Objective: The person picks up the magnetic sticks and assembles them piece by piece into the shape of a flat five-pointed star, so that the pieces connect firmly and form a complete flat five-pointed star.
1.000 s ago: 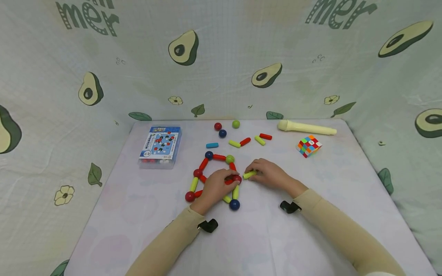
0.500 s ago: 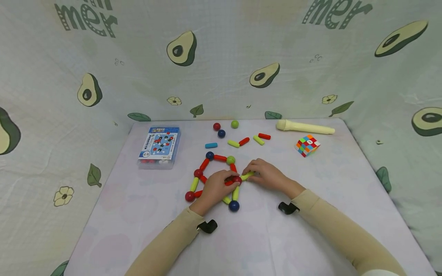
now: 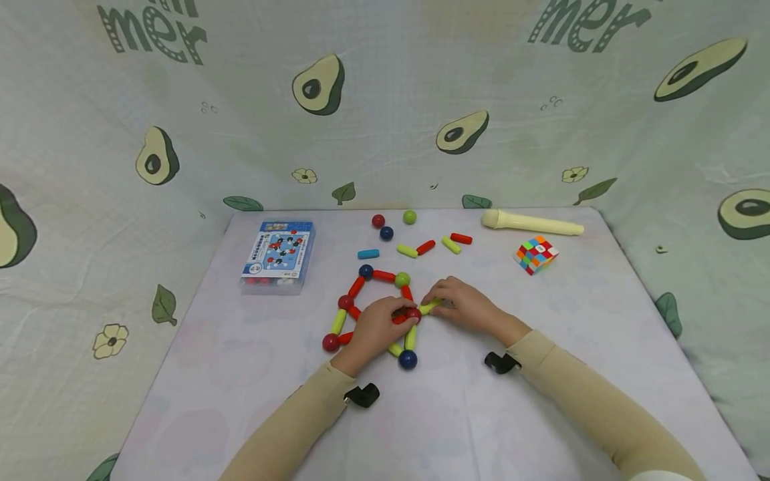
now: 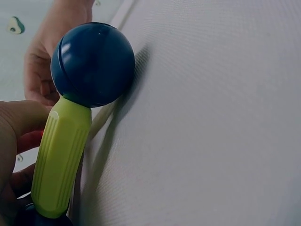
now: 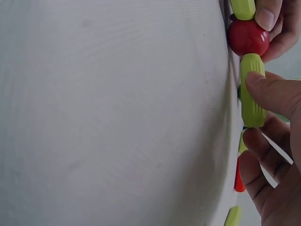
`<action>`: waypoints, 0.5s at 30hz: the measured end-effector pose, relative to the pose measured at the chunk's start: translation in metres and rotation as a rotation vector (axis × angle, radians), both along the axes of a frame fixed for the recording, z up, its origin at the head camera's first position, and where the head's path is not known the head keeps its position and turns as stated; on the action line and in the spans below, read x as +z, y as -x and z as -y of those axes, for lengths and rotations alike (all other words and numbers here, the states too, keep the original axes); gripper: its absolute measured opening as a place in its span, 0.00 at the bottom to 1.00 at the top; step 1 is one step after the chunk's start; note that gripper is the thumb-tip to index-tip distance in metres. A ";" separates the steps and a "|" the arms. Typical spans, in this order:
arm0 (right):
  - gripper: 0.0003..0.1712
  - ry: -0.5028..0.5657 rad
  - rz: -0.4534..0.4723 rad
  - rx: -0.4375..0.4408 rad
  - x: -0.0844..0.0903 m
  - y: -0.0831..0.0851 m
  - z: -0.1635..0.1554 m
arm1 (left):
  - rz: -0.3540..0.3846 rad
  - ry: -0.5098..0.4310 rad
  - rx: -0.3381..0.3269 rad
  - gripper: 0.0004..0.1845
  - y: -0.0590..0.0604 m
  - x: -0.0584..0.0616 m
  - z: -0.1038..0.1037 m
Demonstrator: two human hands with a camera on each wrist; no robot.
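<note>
A figure of balls and short rods lies on the table, partly hidden beneath my left hand (image 3: 379, 324). The thumb and fingers of that hand grip a red ball (image 3: 413, 314) at its right corner. My right hand (image 3: 460, 304) pinches a yellow-green rod (image 5: 253, 115) between thumb and fingers, and the rod's end meets the red ball in the right wrist view. The figure's other corners include a dark blue ball (image 3: 408, 359), a green ball (image 3: 402, 279) and another red ball (image 3: 331, 343). Close up in the left wrist view, a dark blue ball (image 4: 94, 66) tops a yellow-green rod (image 4: 61, 157).
Behind the figure lie a blue rod (image 3: 368, 254), several red and yellow-green rods (image 3: 426, 247), and loose balls (image 3: 387, 233). A boxed set (image 3: 278, 257) sits at the left. A puzzle cube (image 3: 537, 254) and a pale yellow toy microphone (image 3: 532, 222) are at the back right.
My right hand has moved slightly left, bringing the yellow-green rod from just beside the red ball up against it. The left hand keeps its grip; the last half second shows almost no movement.
</note>
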State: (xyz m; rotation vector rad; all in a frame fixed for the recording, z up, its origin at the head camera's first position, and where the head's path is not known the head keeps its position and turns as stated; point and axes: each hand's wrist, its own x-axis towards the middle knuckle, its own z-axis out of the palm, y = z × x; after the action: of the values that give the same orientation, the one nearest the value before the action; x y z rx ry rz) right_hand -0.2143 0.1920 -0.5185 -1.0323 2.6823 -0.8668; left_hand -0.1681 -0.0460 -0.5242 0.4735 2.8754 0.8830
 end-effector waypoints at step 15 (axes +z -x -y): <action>0.15 0.029 0.090 -0.203 0.007 0.022 -0.005 | -0.001 0.004 0.015 0.20 0.000 -0.001 -0.001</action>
State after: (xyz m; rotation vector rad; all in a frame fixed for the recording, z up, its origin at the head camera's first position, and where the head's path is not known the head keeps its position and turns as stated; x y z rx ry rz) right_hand -0.2358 0.1969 -0.5113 -0.7156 2.7390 -0.9641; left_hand -0.1684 -0.0453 -0.5254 0.4525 2.8852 0.8788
